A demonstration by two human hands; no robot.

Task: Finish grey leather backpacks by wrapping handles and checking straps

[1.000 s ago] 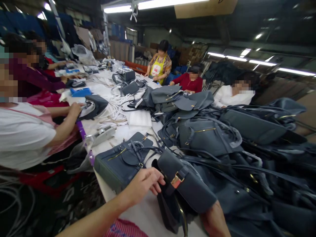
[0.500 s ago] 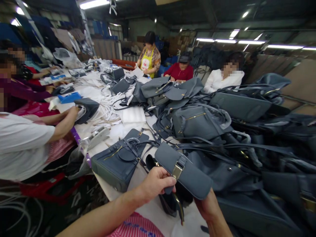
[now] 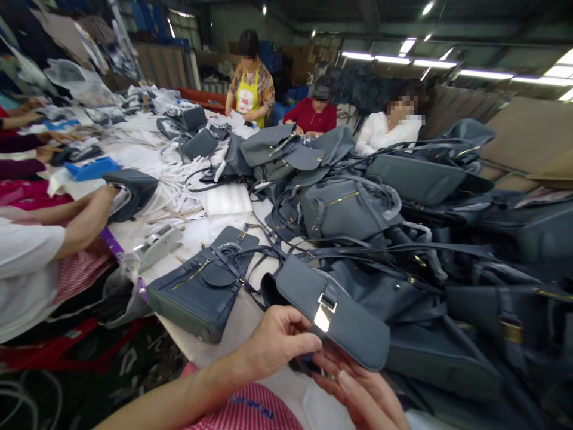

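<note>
My left hand (image 3: 278, 342) pinches the near edge of a grey-blue bag flap (image 3: 333, 309) with a gold clasp, thumb on top. My right hand (image 3: 360, 394) lies palm up beneath that bag, fingers cupped under it. The bag rests at the near edge of a long table (image 3: 233, 325). Just left of it lies another grey-blue handbag (image 3: 201, 283) flat on its side, straps trailing toward my bag.
A heap of grey-blue bags (image 3: 403, 239) and straps fills the table's right half. White strips and foam sheets (image 3: 226, 200) lie mid-table. A person (image 3: 40, 251) in white works at my left; other people sit along both sides further back.
The bag has come closer to me and my right hand has turned palm up under it. My left hand has shifted its grip along the flap's edge. The view has dropped lower.
</note>
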